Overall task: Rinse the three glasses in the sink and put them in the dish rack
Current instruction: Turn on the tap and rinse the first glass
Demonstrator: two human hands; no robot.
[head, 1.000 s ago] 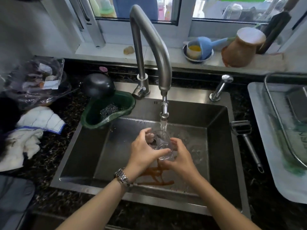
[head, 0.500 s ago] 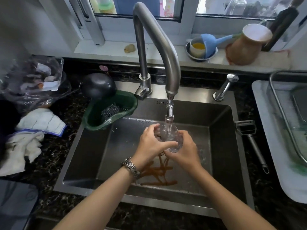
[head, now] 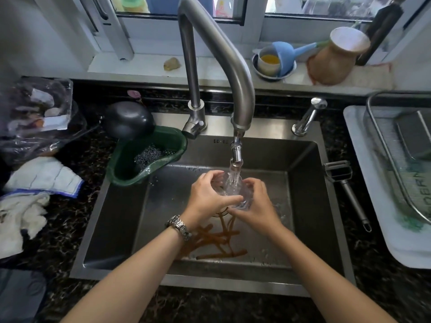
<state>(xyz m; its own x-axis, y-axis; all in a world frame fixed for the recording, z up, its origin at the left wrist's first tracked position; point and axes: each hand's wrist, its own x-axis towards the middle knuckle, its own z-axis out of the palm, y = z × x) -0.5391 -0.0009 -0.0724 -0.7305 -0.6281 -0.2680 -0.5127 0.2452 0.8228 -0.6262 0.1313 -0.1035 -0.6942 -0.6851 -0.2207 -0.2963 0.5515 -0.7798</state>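
A clear glass (head: 234,191) is held over the middle of the steel sink (head: 116,220), right under the running tap (head: 236,155). Water pours into it. My left hand (head: 205,197), with a metal watch on the wrist, grips the glass from the left, thumb across its near side. My right hand (head: 256,203) curls round it from the right. The wire dish rack (head: 391,159) stands on a white tray (head: 373,206) at the right edge. No other glasses are visible.
A green strainer basket (head: 149,157) with a steel scourer hangs on the sink's left corner. Orange peel strips (head: 217,241) lie on the sink floor. A peeler (head: 345,190) lies between sink and tray. Cloths (head: 35,187) and a plastic bag sit left.
Both hands have lifted the glass slightly, closer to the tap's outlet. The view has shifted a little; the grip of both hands stays the same.
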